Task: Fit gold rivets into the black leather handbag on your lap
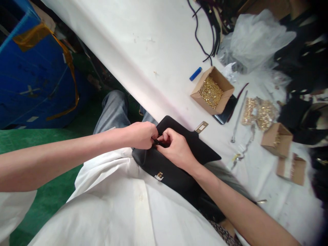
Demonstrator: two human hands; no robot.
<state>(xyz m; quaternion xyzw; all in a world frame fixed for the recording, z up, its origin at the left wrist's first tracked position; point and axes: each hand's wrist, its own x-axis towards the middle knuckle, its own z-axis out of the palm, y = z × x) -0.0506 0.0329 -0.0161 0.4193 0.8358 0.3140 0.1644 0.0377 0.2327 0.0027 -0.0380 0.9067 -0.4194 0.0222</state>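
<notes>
A black handbag (179, 177) rests on the lap against the white shirt, its pointed flap (193, 141) folded open toward the table. A gold metal plate (201, 127) with a slot sticks out from the flap's edge. The gold lock (159, 175) shows on the bag's front, with a bit of white beneath it. My left hand (146, 135) is closed around a short black strip (156, 141) at the bag's opening. Pinched fingers of my right hand (176, 147) meet the same strip from the other side. Its ends are hidden by the fingers.
The white table (143, 41) carries an open cardboard box (222, 82) of small gold parts, a blue lighter-like object (196, 73), clear plastic bags (256, 37) and smaller boxes (276, 139). Black cords (197, 34) lie at the back. A large blue container (36, 75) stands left.
</notes>
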